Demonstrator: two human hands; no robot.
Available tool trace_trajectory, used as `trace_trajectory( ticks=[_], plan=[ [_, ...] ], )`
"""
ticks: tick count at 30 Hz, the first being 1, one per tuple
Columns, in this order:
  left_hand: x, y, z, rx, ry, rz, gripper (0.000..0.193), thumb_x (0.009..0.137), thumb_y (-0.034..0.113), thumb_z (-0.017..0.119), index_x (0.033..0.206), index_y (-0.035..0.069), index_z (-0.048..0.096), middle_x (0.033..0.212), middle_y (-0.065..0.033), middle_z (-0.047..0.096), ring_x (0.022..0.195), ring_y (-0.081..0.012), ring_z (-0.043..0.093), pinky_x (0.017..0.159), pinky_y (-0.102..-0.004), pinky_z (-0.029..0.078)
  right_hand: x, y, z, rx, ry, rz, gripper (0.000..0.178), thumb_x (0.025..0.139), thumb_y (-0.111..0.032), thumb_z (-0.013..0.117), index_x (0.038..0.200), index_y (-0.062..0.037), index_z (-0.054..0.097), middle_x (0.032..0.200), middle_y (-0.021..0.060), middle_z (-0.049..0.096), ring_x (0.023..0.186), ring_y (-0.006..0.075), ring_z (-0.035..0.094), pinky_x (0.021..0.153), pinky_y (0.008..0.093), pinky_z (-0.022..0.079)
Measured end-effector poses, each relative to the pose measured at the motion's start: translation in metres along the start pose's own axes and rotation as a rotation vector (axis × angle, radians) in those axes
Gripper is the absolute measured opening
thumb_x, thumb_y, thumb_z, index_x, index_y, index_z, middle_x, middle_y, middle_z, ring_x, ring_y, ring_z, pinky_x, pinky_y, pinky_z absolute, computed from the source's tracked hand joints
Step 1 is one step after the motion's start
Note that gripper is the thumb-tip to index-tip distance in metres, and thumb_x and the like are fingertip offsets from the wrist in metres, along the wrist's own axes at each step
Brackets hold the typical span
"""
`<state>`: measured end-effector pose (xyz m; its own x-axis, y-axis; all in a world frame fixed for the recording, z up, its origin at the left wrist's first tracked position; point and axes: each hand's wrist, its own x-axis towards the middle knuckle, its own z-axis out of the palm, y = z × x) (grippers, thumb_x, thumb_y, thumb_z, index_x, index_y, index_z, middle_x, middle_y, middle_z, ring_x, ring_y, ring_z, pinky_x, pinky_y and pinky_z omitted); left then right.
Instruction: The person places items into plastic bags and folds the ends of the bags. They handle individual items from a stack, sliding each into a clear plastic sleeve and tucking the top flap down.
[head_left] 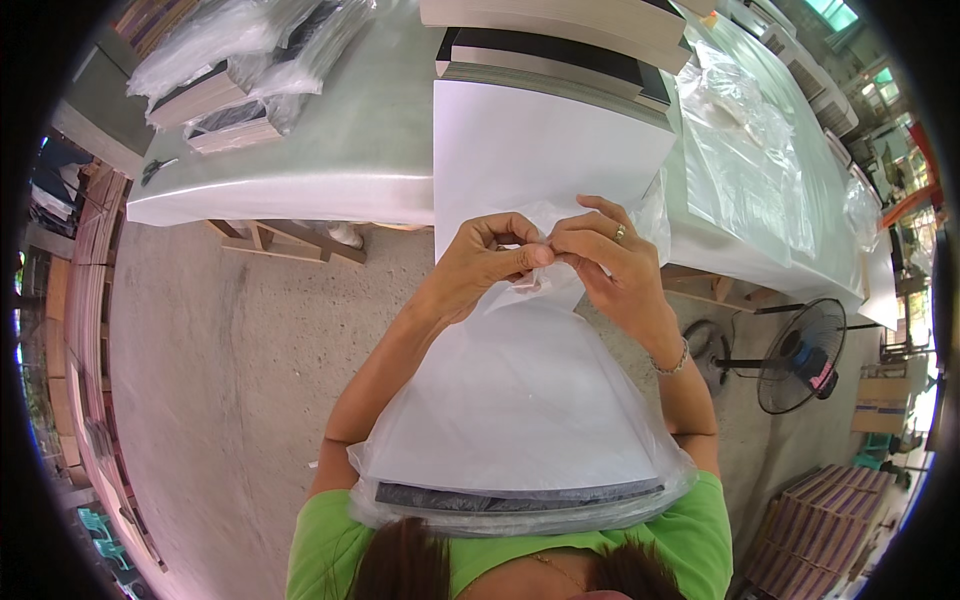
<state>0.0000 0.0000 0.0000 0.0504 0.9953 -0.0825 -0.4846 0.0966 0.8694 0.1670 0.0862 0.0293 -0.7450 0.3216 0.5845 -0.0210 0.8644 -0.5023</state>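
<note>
My left hand [492, 258] and my right hand [612, 262] meet in front of me, both pinching the gathered end of a clear plastic bag [400, 478]. The fingertips touch each other at the bunched film. Inside the bag, against my chest, lies a wide white sheet or board [530, 400] with a dark strip [520, 497] along its near edge. Beyond my hands, a large white sheet [545, 135] hangs over the table's front edge. Its far end lies against a stack of thick books or blocks with black covers [540, 58].
Plastic-wrapped books [230, 120] and scissors [158, 170] lie on the left of the covered table [330, 150]. Loose clear plastic [740, 110] spreads on its right. A fan [800, 355] stands at the right, above stacked cardboard [820, 530] on the concrete floor [220, 380].
</note>
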Motion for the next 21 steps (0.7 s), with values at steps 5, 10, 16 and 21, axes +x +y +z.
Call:
trace_trajectory(
  ticks=[5,10,16,21],
  plan=[
    [0.002,-0.004,0.0,-0.103,-0.081,-0.028,0.024,0.076,0.028,0.072,0.079,0.01,0.057,0.068,0.0054,0.05,0.06,-0.0048,0.045,0.053,-0.0192,0.036,0.001,0.006,0.003,0.085,0.036,-0.031,0.021,0.069,0.007,0.064,0.085,-0.0056,0.059,0.091,0.0054,0.057,0.086,0.0211,0.057,0.088,0.0381,0.045],
    [-0.002,-0.01,-0.007,-0.055,0.004,-0.042,0.03,0.079,0.038,0.068,0.08,0.011,0.055,0.074,0.0057,0.05,0.065,-0.0049,0.047,0.056,-0.0172,0.038,0.001,0.002,0.006,0.527,0.115,0.051,0.021,0.068,0.009,0.064,0.082,-0.0058,0.06,0.097,0.006,0.057,0.092,0.0213,0.056,0.076,0.0301,0.048],
    [-0.011,0.002,0.0,-0.022,-0.052,-0.058,0.033,0.08,0.04,0.067,0.081,0.01,0.054,0.076,0.0024,0.052,0.068,-0.0072,0.05,0.056,-0.0196,0.041,0.001,0.008,0.005,0.348,0.125,0.04,0.022,0.066,0.009,0.066,0.079,-0.0081,0.064,0.097,0.0048,0.057,0.094,0.0203,0.054,0.071,0.029,0.047],
    [-0.007,-0.004,-0.001,0.028,-0.118,-0.054,0.03,0.083,0.037,0.064,0.088,0.01,0.054,0.076,0.0038,0.051,0.065,-0.0037,0.048,0.052,-0.0185,0.04,-0.003,0.01,0.009,0.293,0.111,0.013,0.024,0.065,0.01,0.066,0.079,-0.0096,0.064,0.097,0.0041,0.057,0.092,0.0192,0.053,0.07,0.0298,0.046]
  ],
)
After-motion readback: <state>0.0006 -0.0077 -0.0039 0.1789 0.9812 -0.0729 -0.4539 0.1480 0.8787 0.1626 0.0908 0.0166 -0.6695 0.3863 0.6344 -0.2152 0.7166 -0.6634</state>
